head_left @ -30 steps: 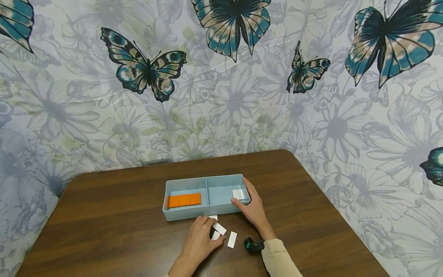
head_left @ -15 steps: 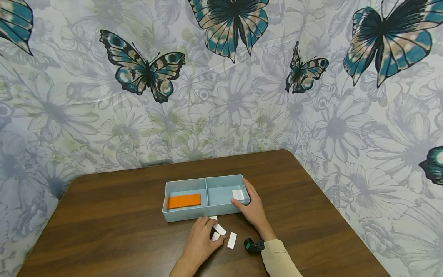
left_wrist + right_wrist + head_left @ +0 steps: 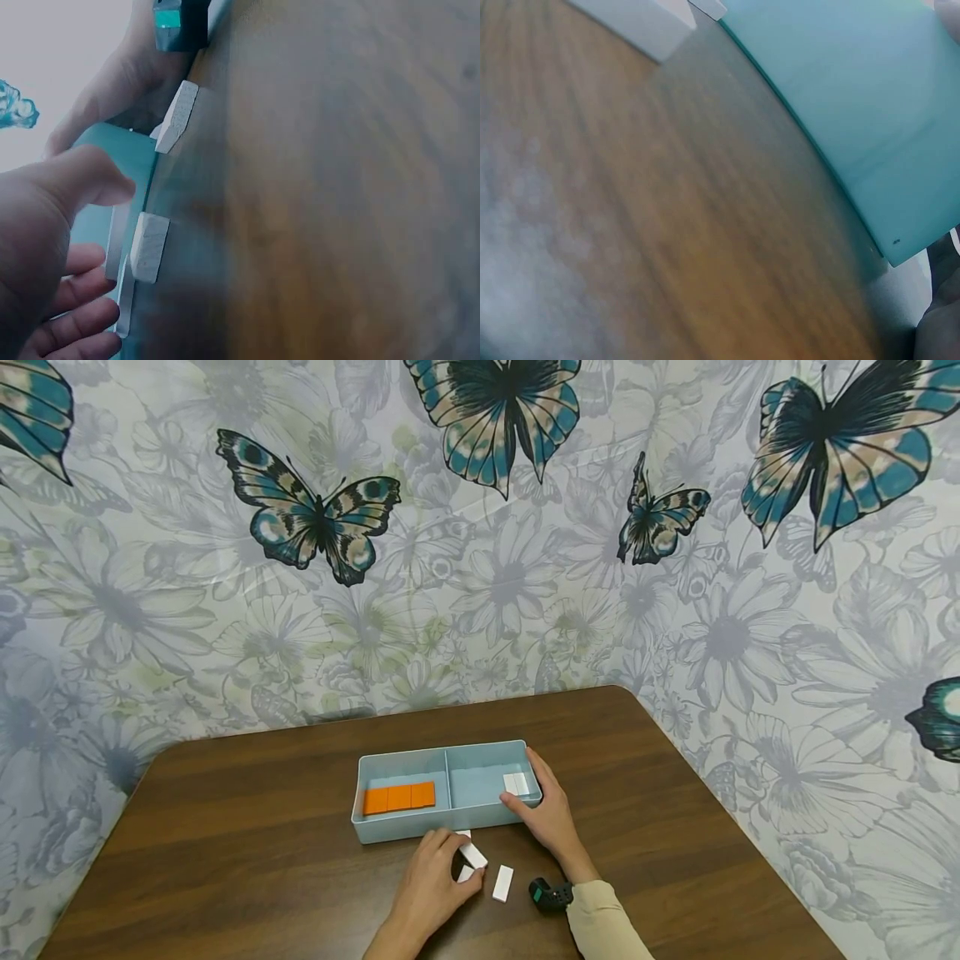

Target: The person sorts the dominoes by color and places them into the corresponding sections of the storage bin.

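Note:
My left hand (image 3: 426,885) pinches a white rectangular block (image 3: 473,856) between thumb and fingertips, just in front of a light blue two-compartment box (image 3: 405,832). Parts of other white blocks show behind and below it, partly covered by the fingers. In the left wrist view, the pinched block (image 3: 118,244) stands between thumb and fingers near the box wall. With thumb over the front rim and fingers along the right end, my right hand (image 3: 553,817) grips the box. White blocks (image 3: 516,783) lie in the right compartment, several orange blocks (image 3: 399,797) in the left.
One loose white block (image 3: 502,884) lies on the brown wooden table (image 3: 247,843) between the hands. A black device (image 3: 551,894) is worn on the right wrist. Behind the table's far edge stands a wall (image 3: 510,585) with butterfly and flower patterns.
The pinched white block has shifted slightly toward my left palm. My right hand and the box hold still; the head view has tilted up a little.

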Motion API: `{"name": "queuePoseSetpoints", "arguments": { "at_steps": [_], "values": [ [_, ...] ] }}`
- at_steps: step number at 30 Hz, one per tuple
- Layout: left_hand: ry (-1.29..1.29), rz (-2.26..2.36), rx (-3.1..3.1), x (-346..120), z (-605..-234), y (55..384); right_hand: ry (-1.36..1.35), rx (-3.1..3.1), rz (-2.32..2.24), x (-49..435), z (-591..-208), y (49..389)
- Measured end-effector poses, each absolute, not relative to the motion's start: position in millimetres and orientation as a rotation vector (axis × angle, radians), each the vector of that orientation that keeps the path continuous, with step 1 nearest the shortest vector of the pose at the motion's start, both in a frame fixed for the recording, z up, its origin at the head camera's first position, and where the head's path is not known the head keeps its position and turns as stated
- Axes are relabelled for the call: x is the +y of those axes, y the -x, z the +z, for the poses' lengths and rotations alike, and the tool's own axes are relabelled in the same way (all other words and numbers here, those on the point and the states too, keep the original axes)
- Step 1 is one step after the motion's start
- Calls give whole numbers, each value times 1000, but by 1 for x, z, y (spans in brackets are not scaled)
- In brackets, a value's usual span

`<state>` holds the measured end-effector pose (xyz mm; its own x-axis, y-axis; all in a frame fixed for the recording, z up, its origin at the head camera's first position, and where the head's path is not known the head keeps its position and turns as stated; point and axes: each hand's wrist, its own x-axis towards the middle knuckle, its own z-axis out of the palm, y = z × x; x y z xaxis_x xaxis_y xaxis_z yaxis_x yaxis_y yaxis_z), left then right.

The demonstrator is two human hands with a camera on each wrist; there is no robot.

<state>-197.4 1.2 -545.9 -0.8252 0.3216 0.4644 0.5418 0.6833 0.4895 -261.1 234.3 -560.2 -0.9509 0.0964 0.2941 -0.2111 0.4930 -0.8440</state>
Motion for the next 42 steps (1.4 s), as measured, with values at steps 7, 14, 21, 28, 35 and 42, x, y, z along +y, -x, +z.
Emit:
{"name": "queuePoseSetpoints", "arguments": {
  "at_steps": [7, 14, 21, 28, 35, 42],
  "values": [
    [694, -950, -2516, 1, -543, 198, -98, -2430, 1445, 234, -561, 261],
    [704, -1005, -2506, 2, -537, 199, -100, -2425, 1454, 234, -560, 261],
    [699, -1047, -2523, 4, -528, 199, -98, -2422, 1458, 234, -559, 261],
    [741, -1104, -2500, 4, -518, 201, -97, -2428, 1457, 233, -559, 261],
    [765, -1088, -2464, 4, -513, 206, -108, -2428, 1459, 234, -559, 261],
    [760, -1076, -2448, 2, -508, 215, -107, -2427, 1463, 233, -559, 261]
  ]
}}
